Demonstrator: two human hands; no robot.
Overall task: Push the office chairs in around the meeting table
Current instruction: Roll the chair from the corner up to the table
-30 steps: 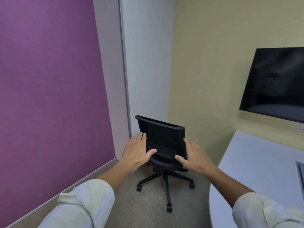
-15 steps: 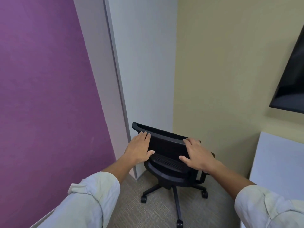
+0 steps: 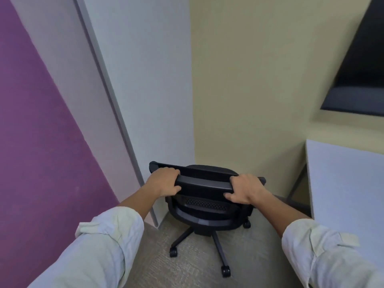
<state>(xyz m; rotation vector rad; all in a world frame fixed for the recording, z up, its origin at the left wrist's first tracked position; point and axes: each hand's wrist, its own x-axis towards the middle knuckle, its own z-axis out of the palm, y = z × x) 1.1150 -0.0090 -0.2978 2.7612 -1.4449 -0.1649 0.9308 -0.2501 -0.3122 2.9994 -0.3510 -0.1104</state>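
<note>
A black office chair (image 3: 204,206) on castors stands in the room's corner, its backrest turned toward me. My left hand (image 3: 166,181) is closed over the left end of the backrest's top edge. My right hand (image 3: 245,190) is closed over the right end of the same edge. The white meeting table (image 3: 349,183) lies to the right of the chair, a gap of carpet between them.
A purple wall runs along the left, with a white pillar and grey strip beside the chair. A beige wall stands behind the chair. A dark screen (image 3: 361,71) hangs on the wall above the table. Beige carpet (image 3: 187,271) covers the floor.
Both hands went from resting flat near the backrest to gripping its top edge. I have come closer, and the chair now sits nearer below me.
</note>
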